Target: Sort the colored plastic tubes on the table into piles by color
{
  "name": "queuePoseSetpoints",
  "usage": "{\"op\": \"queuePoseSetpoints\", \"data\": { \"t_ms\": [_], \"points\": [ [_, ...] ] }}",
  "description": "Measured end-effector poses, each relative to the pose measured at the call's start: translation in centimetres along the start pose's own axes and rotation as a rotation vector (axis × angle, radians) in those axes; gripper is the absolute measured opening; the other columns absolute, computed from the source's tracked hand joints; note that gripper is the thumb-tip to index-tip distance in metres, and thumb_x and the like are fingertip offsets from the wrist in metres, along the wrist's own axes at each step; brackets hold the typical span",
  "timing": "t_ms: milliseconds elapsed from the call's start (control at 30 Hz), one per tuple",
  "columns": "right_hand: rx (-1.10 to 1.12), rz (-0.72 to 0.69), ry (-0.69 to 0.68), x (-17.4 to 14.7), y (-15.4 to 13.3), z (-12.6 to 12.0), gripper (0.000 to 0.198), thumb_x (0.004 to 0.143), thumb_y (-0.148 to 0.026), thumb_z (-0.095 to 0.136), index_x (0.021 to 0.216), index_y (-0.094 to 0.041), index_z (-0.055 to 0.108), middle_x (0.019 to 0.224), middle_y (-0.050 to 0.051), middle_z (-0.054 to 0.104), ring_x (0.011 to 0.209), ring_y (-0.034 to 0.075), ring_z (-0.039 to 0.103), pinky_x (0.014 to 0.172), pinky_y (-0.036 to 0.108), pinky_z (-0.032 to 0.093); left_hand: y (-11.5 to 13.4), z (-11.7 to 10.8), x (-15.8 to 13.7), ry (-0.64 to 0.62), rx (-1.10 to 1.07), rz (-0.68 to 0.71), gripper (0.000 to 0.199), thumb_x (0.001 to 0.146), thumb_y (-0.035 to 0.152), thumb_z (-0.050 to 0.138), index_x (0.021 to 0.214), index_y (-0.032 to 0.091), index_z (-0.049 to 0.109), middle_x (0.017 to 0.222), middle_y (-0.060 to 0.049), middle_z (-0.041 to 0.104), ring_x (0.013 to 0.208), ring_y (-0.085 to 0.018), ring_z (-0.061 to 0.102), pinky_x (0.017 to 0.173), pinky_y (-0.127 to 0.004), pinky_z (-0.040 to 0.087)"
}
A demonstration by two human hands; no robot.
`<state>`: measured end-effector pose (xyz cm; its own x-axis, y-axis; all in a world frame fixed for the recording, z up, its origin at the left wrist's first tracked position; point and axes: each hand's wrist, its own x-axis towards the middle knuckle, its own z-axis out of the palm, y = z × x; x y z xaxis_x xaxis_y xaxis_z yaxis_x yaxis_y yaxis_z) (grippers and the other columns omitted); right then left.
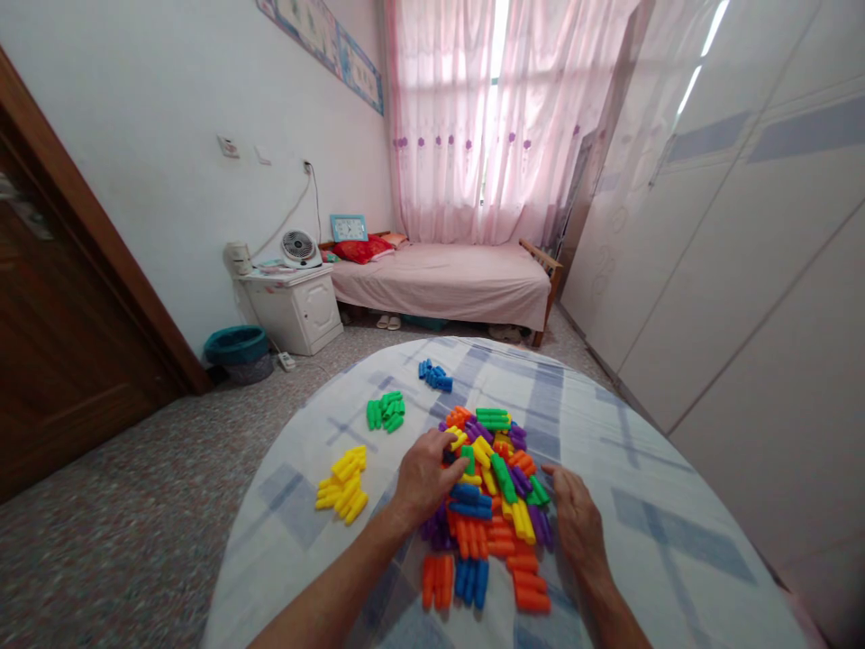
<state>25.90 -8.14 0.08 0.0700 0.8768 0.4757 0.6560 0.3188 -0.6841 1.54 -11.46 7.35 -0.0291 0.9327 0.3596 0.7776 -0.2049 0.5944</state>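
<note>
A mixed pile of plastic toy pieces (496,482), shaped like joined tubes, lies on the table in orange, yellow, green, blue and purple. My left hand (425,473) reaches over the pile's left side, its thumb and forefinger apart. Its thumb is at a green piece (468,460), and its forefinger at a yellow piece (456,438). Along the pile's right edge rests my right hand (578,518), fingers stretched out, holding nothing. Left of the pile are separate groups of yellow pieces (344,485), green pieces (386,411) and blue pieces (435,375).
A checked cloth covers the round table (649,469). Beyond stands a bed (446,279) with a pink sheet, and a white cabinet (297,311) carrying a small fan (299,248). A bin (238,350) is on the floor; a wardrobe (730,234) lines the right.
</note>
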Motion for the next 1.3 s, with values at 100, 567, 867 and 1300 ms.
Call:
{"op": "queuePoseSetpoints", "data": {
  "t_ms": [100,567,867,1300],
  "points": [
    [0.0,0.032,-0.039,0.1,0.2,0.0,0.046,0.088,-0.047,0.029,0.09,-0.022,0.068,0.095,0.008,0.068,0.095,0.022,0.059,0.089,0.035,0.046,1.0,0.9,0.6,-0.084,0.179,0.038,0.023,0.074,0.03,0.066,0.094,0.021,0.062,0.094,-0.006,0.062,0.094,-0.024,0.057,0.08,-0.034,0.045],
    [0.046,0.158,-0.105,-0.1,0.5,-0.3,0.043,0.084,-0.052,0.038,0.091,-0.022,0.068,0.099,0.008,0.069,0.095,0.023,0.06,0.082,0.033,0.046,-3.1,-2.7,3.0,0.048,-0.048,-0.096,0.014,0.075,0.016,0.053,0.086,0.02,0.061,0.082,0.0,0.065,0.072,-0.013,0.058,0.066,-0.023,0.044],
    [0.063,0.258,-0.152,-0.1,0.6,-0.2,0.043,0.079,-0.056,0.043,0.093,-0.024,0.067,0.102,0.006,0.068,0.097,0.025,0.06,0.087,0.036,0.044,-14.4,-7.7,8.0,0.133,0.176,-0.398,0.025,0.078,0.02,0.054,0.101,0.02,0.064,0.09,-0.002,0.069,0.08,-0.015,0.063,0.068,-0.022,0.045],
    [0.046,0.204,-0.157,-0.3,0.6,0.0,0.039,0.081,-0.051,0.044,0.096,-0.024,0.068,0.104,0.006,0.068,0.099,0.025,0.06,0.087,0.036,0.046,-9.6,-3.1,9.5,0.071,0.141,-0.05,0.025,0.079,0.015,0.054,0.102,0.019,0.064,0.11,-0.008,0.063,0.108,-0.02,0.057,0.1,-0.033,0.041]
  ]
}}
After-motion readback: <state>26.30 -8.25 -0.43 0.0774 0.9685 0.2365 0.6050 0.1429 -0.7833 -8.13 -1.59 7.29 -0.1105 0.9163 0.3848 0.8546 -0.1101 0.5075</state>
